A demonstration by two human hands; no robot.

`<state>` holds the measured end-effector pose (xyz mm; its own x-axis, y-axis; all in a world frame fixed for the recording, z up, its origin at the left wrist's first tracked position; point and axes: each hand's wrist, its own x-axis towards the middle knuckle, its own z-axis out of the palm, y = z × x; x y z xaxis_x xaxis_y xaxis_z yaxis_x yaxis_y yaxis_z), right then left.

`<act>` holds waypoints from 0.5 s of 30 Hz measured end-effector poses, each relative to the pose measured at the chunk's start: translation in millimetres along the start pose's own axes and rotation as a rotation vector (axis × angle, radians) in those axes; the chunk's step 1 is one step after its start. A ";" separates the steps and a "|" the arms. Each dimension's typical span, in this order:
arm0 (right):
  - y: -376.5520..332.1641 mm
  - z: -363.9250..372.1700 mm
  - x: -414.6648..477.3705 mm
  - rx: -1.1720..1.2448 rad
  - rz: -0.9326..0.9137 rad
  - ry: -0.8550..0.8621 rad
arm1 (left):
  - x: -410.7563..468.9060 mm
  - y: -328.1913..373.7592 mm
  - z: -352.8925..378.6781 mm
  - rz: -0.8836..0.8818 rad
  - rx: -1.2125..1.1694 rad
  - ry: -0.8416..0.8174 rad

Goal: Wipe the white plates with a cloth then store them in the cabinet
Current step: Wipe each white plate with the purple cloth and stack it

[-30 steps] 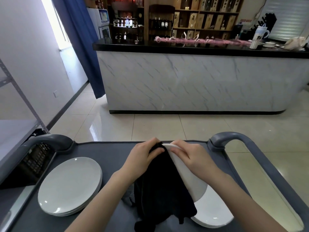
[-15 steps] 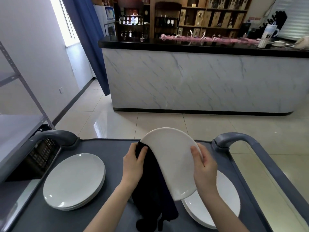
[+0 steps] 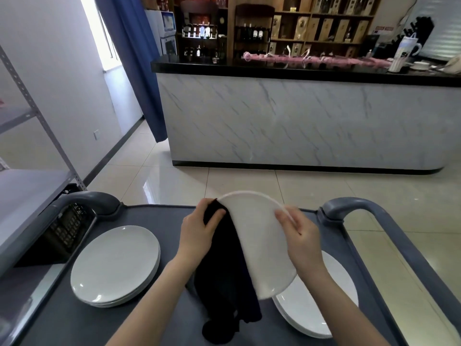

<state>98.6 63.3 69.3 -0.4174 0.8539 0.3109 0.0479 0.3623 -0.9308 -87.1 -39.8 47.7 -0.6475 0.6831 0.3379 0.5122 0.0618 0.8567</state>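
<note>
A white plate (image 3: 259,238) is held tilted above the grey cart tray (image 3: 154,216). My right hand (image 3: 300,239) grips the plate's right rim. My left hand (image 3: 199,233) holds a black cloth (image 3: 224,278) against the plate's left edge, and the cloth hangs down to the tray. A stack of white plates (image 3: 114,263) lies on the tray's left side. More white plates (image 3: 316,303) lie at the right, partly hidden by the held plate and my right arm.
The cart's grey handles (image 3: 354,208) rise at the far corners. A metal shelf rack (image 3: 30,186) stands at the left. A marble-fronted counter (image 3: 299,121) with a black top crosses the room ahead, with tiled floor between.
The plate turned from edge-on and cloth-covered to showing its face. My right hand slid from the top rim to the right rim. The camera view shifted left.
</note>
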 end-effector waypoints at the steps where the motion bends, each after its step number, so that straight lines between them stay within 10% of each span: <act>1: 0.4 1.5 -0.7 0.073 0.060 0.107 | -2.8 -2.0 1.6 -0.071 -0.044 0.047; 5: -1.4 3.0 -3.1 0.087 0.119 0.194 | -18.9 -9.6 10.1 -0.193 -0.099 0.131; 15: -15.6 -22.0 27.9 -0.446 -0.039 -0.539 | -6.1 6.0 -13.9 0.158 0.104 -0.233</act>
<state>106.2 89.6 96.7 -0.8127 0.5747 0.0967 0.3436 0.6066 -0.7169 -87.9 -53.7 56.2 -0.4141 0.8381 0.3550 0.6592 0.0072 0.7519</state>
